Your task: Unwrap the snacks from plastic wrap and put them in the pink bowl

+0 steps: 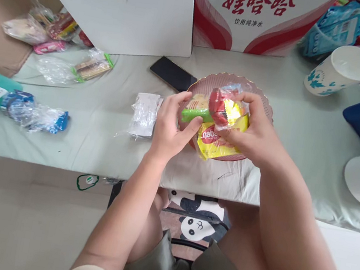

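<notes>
My left hand (172, 124) pinches the green end (197, 115) of a snack packet between thumb and fingers. My right hand (253, 129) grips the same packet's crinkled red and yellow wrapper (226, 110) from the right. Both hands hold it just above a pink scalloped plate (209, 81) at the table's front middle. A yellow and red snack packet (215, 143) lies on the plate under my right hand. A pale wafer-like snack on the plate shows behind my left fingers.
A black phone (172, 74) and a clear wrapped white packet (144, 114) lie left of the plate. Empty wrappers (36, 114) and bagged snacks (59, 48) are at the left. Paper cups (341, 70) stand right; cardboard boxes (255, 14) line the back.
</notes>
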The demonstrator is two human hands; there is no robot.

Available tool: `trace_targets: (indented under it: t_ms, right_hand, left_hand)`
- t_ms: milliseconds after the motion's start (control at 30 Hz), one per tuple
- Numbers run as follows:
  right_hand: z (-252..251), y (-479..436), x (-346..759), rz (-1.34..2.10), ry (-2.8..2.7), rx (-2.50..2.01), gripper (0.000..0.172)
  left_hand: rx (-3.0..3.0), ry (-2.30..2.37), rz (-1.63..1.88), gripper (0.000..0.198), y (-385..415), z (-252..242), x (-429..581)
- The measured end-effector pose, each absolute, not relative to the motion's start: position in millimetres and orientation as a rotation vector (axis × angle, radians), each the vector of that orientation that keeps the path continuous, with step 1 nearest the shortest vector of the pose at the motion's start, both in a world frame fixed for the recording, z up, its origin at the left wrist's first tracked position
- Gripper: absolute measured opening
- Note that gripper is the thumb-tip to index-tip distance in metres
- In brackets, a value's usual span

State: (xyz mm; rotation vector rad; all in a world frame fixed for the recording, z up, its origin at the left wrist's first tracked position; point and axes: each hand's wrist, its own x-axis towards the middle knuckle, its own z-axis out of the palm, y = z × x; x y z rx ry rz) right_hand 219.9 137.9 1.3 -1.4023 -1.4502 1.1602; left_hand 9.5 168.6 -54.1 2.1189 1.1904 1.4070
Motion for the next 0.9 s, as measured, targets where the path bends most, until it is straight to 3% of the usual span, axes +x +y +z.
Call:
trace_targets:
  t_ms: [333, 567, 733, 900]
  right_hand:
    - [5, 141, 226, 0.949, -1.181, -1.166, 0.059]
    - [30, 129, 208, 0.951, -1.209, -1.373, 0.063]
    - [44, 120, 180, 0.934, -1.211, -1.384, 0.046]
    - [33, 119, 143, 1.049, -1.431, -1.391, 0.063]
  left_hand:
    - [1.824, 1.101, 1.511, 0.052, 176, -61, -6]
    - [1.663, 1.228, 1.442, 0.049, 171, -49, -26]
    - [1.757, 1.449, 1.375, 0.042, 174, -41, -52]
    - [1.950, 1.791, 1.042, 0.028, 173, -72, -81]
